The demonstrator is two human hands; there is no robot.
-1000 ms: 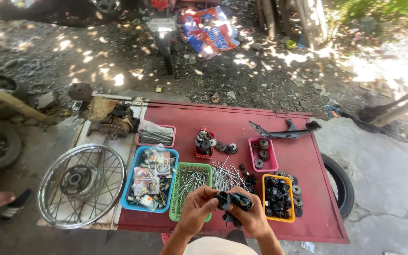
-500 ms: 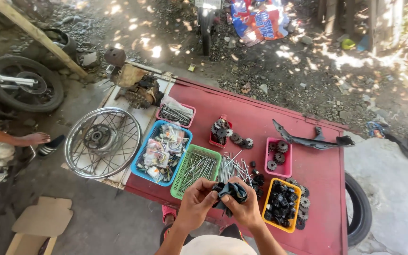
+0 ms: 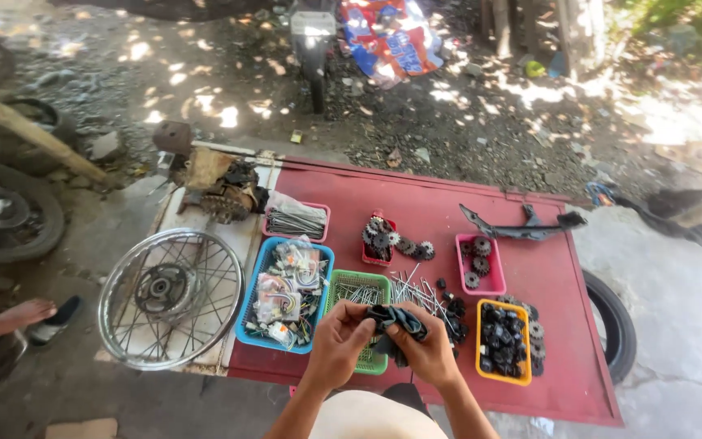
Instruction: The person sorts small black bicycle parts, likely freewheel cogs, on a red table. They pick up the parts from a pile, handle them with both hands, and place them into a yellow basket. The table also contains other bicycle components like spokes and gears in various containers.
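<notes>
Gripping a black rubber strip (image 3: 397,319) between them, the left hand (image 3: 339,341) and right hand (image 3: 430,354) are both closed on it, over the green basket (image 3: 349,286) at the red table's (image 3: 416,199) near edge. Just left sits a blue basket (image 3: 262,280), farther left a spoked wheel (image 3: 170,297); right, an orange basket (image 3: 481,358).

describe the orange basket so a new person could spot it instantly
Start at the red table and go to its near right part. The orange basket sits there, just right of the right hand. It is the only orange one, filled with small black parts.
</notes>
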